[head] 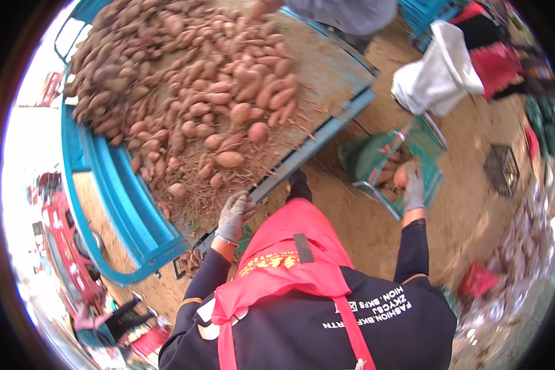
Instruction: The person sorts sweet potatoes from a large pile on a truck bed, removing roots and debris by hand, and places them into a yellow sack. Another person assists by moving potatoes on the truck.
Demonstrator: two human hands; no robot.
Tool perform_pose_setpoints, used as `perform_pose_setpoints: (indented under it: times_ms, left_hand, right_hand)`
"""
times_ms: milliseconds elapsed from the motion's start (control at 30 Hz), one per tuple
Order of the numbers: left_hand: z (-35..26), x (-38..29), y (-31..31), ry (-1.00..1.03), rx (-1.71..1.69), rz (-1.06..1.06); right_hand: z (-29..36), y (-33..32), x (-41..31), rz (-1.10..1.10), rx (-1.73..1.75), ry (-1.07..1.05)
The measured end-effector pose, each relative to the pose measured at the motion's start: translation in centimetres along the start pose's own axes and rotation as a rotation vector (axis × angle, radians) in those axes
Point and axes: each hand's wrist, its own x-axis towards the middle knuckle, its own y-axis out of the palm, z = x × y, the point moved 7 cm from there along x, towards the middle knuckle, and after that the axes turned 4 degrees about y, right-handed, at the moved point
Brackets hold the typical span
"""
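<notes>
My right hand (pixel 414 187), in a grey work glove, grips a reddish sweet potato (pixel 400 175) at the mouth of a green mesh bag (pixel 367 159). More sweet potatoes (pixel 388 169) show inside the bag, whose mouth is spread on a metal frame (pixel 377 194). At the edge of a blue truck bed (pixel 323 127) is my gloved left hand (pixel 235 213), fingers curled; whether it holds anything cannot be seen. A large heap of sweet potatoes (pixel 203 88) covers much of the bed, with loose roots (pixel 240 178) strewn near the edge.
A co-worker's hand (pixel 263 7) reaches onto the far heap. Beyond the mesh bag lies a white sack (pixel 437 74). A black plastic crate (pixel 502 169) stands on the dirt at right. The truck's blue side rail (pixel 120 194) is at left, with people (pixel 106 323) low behind it.
</notes>
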Motion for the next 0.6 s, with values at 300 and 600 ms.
perform_pose_setpoints:
  times_ms: [300,600]
  left_hand:
    - [1.2,4.6,-4.4,0.07,0.162,-0.152]
    - [-10.6,11.8,-7.9,0.711,0.853,-0.531]
  right_hand:
    - [-4.1,23.5,-4.6,0.6,-0.648,-0.316]
    - [4.2,54.3,-5.5,0.751,-0.906,-1.034]
